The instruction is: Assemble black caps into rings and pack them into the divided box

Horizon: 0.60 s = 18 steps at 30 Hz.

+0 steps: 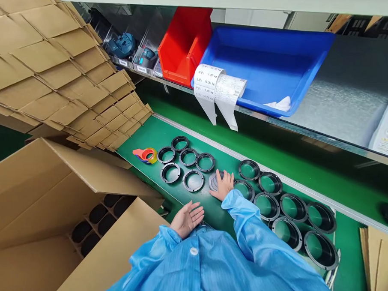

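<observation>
My right hand (223,185) lies over a round grey disc (213,182) on the green bench, its fingers spread and touching the disc's top. Part of the disc is hidden beneath the palm. Near the bench's front edge, my left hand (187,219) is held palm up with fingers apart and nothing in it. Left of the disc stand several black rings, the nearest being a flanged ring (193,181). To the right is another group of deeper black rings, among them a ring (266,206) beside my right sleeve.
An open cardboard box (93,175) with dark round parts in dividers stands at left, below stacked cardboard dividers (56,66). A tape dispenser (146,155) lies on the bench. The shelf above holds a red bin (173,63), a blue tray (264,71) and hanging label strips (209,84).
</observation>
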Each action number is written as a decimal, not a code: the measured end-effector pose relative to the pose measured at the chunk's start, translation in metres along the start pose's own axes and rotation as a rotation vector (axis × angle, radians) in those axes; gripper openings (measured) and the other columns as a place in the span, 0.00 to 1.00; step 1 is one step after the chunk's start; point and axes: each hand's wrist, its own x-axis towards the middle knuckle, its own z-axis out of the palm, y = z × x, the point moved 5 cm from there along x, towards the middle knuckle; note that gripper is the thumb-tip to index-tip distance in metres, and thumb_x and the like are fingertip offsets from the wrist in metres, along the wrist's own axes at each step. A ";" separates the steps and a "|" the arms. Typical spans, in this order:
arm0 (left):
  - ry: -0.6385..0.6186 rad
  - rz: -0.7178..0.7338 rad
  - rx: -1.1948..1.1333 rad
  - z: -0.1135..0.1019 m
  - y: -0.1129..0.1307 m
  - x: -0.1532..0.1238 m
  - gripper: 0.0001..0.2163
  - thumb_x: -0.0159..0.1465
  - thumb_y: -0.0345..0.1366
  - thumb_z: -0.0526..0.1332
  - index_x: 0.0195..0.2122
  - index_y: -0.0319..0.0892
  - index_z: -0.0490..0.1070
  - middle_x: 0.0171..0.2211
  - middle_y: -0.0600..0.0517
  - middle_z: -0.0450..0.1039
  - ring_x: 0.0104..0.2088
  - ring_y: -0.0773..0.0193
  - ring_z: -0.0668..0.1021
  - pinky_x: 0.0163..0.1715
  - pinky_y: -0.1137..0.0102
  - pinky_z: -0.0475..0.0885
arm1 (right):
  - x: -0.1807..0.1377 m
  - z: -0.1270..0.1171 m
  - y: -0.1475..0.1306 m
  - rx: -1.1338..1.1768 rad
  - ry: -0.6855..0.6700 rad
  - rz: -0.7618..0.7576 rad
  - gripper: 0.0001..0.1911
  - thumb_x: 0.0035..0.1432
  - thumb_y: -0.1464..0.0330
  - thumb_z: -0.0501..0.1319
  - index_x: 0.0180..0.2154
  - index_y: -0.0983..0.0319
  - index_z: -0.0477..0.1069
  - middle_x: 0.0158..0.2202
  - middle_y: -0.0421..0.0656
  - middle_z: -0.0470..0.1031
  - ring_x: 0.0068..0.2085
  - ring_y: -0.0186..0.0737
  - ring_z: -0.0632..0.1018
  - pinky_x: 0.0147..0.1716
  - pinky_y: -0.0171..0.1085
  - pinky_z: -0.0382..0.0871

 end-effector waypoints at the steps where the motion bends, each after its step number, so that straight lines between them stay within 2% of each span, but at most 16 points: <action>1: 0.013 0.003 -0.009 -0.004 0.003 0.001 0.14 0.71 0.40 0.55 0.49 0.34 0.69 0.43 0.41 0.76 0.42 0.59 0.80 0.47 0.66 0.75 | -0.006 0.006 -0.003 -0.009 -0.004 -0.009 0.59 0.45 0.47 0.71 0.69 0.67 0.50 0.65 0.65 0.54 0.63 0.68 0.60 0.65 0.64 0.40; 5: 0.052 0.004 -0.026 -0.012 0.013 0.006 0.11 0.71 0.36 0.56 0.47 0.32 0.70 0.40 0.41 0.77 0.40 0.59 0.81 0.46 0.67 0.76 | -0.033 0.019 -0.015 -0.011 0.017 -0.038 0.57 0.51 0.45 0.67 0.70 0.70 0.48 0.68 0.68 0.47 0.67 0.70 0.55 0.65 0.65 0.40; 8: 0.073 -0.013 -0.014 -0.011 0.017 0.010 0.11 0.70 0.34 0.58 0.46 0.31 0.72 0.40 0.41 0.77 0.40 0.59 0.81 0.45 0.67 0.77 | -0.034 0.005 -0.028 -0.004 0.051 -0.075 0.51 0.59 0.46 0.60 0.69 0.74 0.48 0.70 0.67 0.41 0.70 0.68 0.48 0.66 0.66 0.39; 11: 0.105 -0.034 0.004 -0.010 0.019 0.015 0.09 0.70 0.33 0.58 0.45 0.33 0.73 0.38 0.42 0.78 0.38 0.60 0.82 0.42 0.68 0.78 | -0.017 -0.013 -0.035 0.039 0.117 -0.067 0.44 0.67 0.49 0.51 0.70 0.72 0.44 0.72 0.60 0.36 0.72 0.61 0.43 0.68 0.62 0.38; 14: 0.151 -0.049 0.031 -0.007 0.019 0.019 0.08 0.69 0.31 0.57 0.41 0.34 0.75 0.34 0.45 0.78 0.34 0.63 0.81 0.38 0.71 0.78 | -0.001 -0.005 -0.038 0.090 0.041 -0.070 0.39 0.69 0.52 0.49 0.70 0.71 0.46 0.72 0.57 0.39 0.72 0.57 0.44 0.69 0.60 0.37; 18: 0.165 -0.071 0.115 0.010 0.017 0.021 0.09 0.69 0.28 0.56 0.36 0.36 0.76 0.32 0.48 0.79 0.31 0.65 0.81 0.35 0.74 0.78 | -0.003 0.013 -0.035 0.171 -0.082 -0.026 0.39 0.68 0.54 0.52 0.70 0.71 0.48 0.71 0.58 0.41 0.72 0.56 0.46 0.69 0.60 0.39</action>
